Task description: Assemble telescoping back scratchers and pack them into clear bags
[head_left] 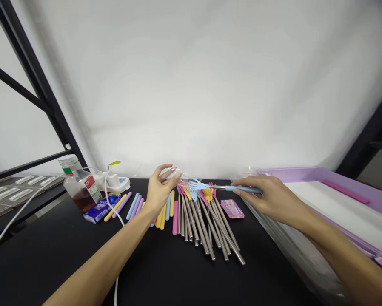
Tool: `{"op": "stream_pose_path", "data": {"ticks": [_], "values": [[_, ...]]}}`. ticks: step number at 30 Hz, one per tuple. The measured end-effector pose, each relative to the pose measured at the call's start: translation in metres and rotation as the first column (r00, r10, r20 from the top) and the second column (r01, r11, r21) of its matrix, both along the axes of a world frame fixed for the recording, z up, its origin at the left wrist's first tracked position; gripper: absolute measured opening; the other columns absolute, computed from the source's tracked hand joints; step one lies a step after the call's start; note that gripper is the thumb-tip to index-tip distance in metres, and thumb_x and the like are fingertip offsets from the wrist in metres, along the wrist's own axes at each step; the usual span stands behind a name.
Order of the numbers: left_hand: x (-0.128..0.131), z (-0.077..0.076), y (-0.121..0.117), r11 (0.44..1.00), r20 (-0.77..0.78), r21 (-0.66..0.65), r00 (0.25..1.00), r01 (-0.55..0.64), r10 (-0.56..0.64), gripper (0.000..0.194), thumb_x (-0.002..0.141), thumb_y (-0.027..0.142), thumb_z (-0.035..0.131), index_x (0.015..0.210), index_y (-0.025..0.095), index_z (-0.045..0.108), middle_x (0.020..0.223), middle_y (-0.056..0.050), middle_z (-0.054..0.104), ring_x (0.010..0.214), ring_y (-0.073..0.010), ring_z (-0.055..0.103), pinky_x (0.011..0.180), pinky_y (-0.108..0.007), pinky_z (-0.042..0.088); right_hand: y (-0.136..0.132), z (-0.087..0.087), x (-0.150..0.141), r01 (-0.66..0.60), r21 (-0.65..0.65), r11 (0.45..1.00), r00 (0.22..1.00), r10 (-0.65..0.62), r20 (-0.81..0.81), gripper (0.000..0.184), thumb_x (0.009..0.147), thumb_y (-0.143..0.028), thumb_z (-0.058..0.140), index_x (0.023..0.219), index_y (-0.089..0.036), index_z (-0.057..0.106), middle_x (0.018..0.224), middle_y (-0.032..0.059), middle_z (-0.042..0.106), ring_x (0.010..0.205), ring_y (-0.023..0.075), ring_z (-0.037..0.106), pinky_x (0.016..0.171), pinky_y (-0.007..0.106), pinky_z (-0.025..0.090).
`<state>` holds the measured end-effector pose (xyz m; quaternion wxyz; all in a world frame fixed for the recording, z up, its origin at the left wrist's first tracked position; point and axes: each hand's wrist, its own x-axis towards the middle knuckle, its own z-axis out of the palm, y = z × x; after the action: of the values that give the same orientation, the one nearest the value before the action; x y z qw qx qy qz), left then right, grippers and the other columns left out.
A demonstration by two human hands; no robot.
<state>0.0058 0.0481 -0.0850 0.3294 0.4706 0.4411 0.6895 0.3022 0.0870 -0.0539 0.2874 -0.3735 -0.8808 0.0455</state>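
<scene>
My right hand [264, 196] is closed around the blue handle of a back scratcher [216, 187]. Its metal rod points left, and its blue claw head lies over other claw heads. My left hand [161, 187] has its fingers curled at a crinkled clear plastic bag [186, 175], which it seems to pinch by the edge. Below and between the hands lies a fan of metal rods [206, 229] with pink, yellow and blue claw heads. Loose coloured handles [175, 217] in pink, yellow, blue and purple lie left of the rods, partly behind my left forearm.
A stack of pink cards [232, 208] lies right of the rods. At right stands a purple tray [306, 173] with clear plastic sheeting beside it. To the left are a bottle of dark liquid [82, 187], a blue packet [100, 209], a power strip [122, 183] and a white cable [114, 212].
</scene>
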Motion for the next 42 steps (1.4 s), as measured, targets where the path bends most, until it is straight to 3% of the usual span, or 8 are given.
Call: {"op": "stream_pose_path", "data": {"ticks": [7, 14, 21, 24, 30, 32, 36, 42], "values": [[0.008, -0.001, -0.005, 0.997, -0.058, -0.031, 0.996, 0.073, -0.075, 0.062, 0.068, 0.040, 0.087, 0.119, 0.022, 0.057, 0.125, -0.015, 0.065, 0.114, -0.0283, 0.065, 0.093, -0.038, 0.058, 0.002, -0.004, 0.001, 0.046, 0.101, 0.994, 0.999, -0.047, 0.010, 0.032, 0.097, -0.044, 0.051, 0.112, -0.027, 0.072, 0.106, 0.0027, 0.073, 0.090, 0.0232, 0.067, 0.076, 0.038, 0.049], [0.026, 0.001, -0.014, 0.988, -0.054, -0.048, 0.988, 0.144, -0.146, 0.065, 0.074, 0.041, 0.083, 0.129, 0.023, 0.052, 0.112, -0.010, 0.069, 0.096, -0.0236, 0.072, 0.094, -0.039, 0.058, -0.011, 0.002, -0.016, -0.072, -0.149, 0.986, 0.980, 0.042, -0.196, 0.031, 0.095, -0.045, 0.055, 0.104, -0.023, 0.074, 0.109, 0.0063, 0.073, 0.101, 0.0282, 0.066, 0.088, 0.041, 0.052], [0.043, -0.003, -0.021, 0.963, -0.011, -0.013, 0.963, 0.268, -0.269, 0.052, 0.076, 0.037, 0.082, 0.119, 0.022, 0.056, 0.112, -0.009, 0.069, 0.101, -0.0223, 0.070, 0.095, -0.035, 0.056, -0.026, -0.004, -0.038, -0.257, -0.372, 0.892, 0.896, 0.076, -0.437, 0.022, 0.088, -0.037, 0.065, 0.106, -0.023, 0.068, 0.108, 0.0053, 0.071, 0.109, 0.0258, 0.065, 0.100, 0.041, 0.050], [0.036, -0.001, -0.017, 0.982, 0.112, -0.016, 0.976, 0.190, -0.188, 0.048, 0.075, 0.043, 0.082, 0.110, 0.019, 0.061, 0.098, -0.007, 0.070, 0.087, -0.0167, 0.069, 0.086, -0.031, 0.058, -0.021, 0.001, -0.026, -0.352, -0.470, 0.809, 0.841, 0.054, -0.538, 0.026, 0.083, -0.039, 0.073, 0.101, -0.021, 0.067, 0.111, 0.0073, 0.071, 0.109, 0.0273, 0.066, 0.100, 0.042, 0.051], [0.024, 0.005, -0.013, 0.987, 0.158, -0.022, 0.975, 0.160, -0.155, 0.046, 0.073, 0.041, 0.083, 0.108, 0.019, 0.063, 0.080, -0.002, 0.066, 0.076, -0.0125, 0.064, 0.074, -0.024, 0.056, -0.019, 0.011, -0.015, -0.360, -0.592, 0.721, 0.891, 0.077, -0.448, 0.037, 0.076, -0.046, 0.079, 0.101, -0.018, 0.075, 0.107, 0.0105, 0.074, 0.103, 0.0288, 0.069, 0.091, 0.041, 0.055], [0.028, 0.004, -0.016, 0.977, 0.107, -0.030, 0.972, 0.213, -0.209, 0.042, 0.076, 0.042, 0.081, 0.107, 0.020, 0.064, 0.085, -0.003, 0.066, 0.075, -0.0129, 0.064, 0.073, -0.026, 0.058, -0.022, 0.007, -0.021, -0.349, -0.585, 0.732, 0.897, 0.081, -0.434, 0.035, 0.076, -0.046, 0.079, 0.094, -0.017, 0.072, 0.088, 0.0076, 0.074, 0.085, 0.0249, 0.071, 0.078, 0.038, 0.056], [0.045, -0.001, -0.026, 0.926, -0.079, -0.069, 0.923, 0.372, -0.377, 0.033, 0.083, 0.043, 0.073, 0.105, 0.020, 0.066, 0.105, -0.008, 0.067, 0.084, -0.0181, 0.068, 0.077, -0.032, 0.061, -0.026, -0.005, -0.036, -0.248, -0.405, 0.880, 0.897, 0.051, -0.439, 0.039, 0.070, -0.045, 0.083, 0.077, -0.020, 0.055, 0.064, -0.0038, 0.054, 0.055, 0.0121, 0.052, 0.051, 0.026, 0.042], [0.051, 0.001, -0.029, 0.919, -0.208, -0.080, 0.895, 0.386, -0.394, 0.029, 0.086, 0.043, 0.069, 0.102, 0.019, 0.067, 0.102, -0.007, 0.065, 0.084, -0.0172, 0.066, 0.079, -0.029, 0.058, -0.029, -0.006, -0.041, -0.192, -0.247, 0.950, 0.907, 0.075, -0.415, 0.038, 0.073, -0.042, 0.081, 0.080, -0.021, 0.050, 0.075, -0.0022, 0.052, 0.063, 0.0123, 0.047, 0.055, 0.026, 0.039]]}}
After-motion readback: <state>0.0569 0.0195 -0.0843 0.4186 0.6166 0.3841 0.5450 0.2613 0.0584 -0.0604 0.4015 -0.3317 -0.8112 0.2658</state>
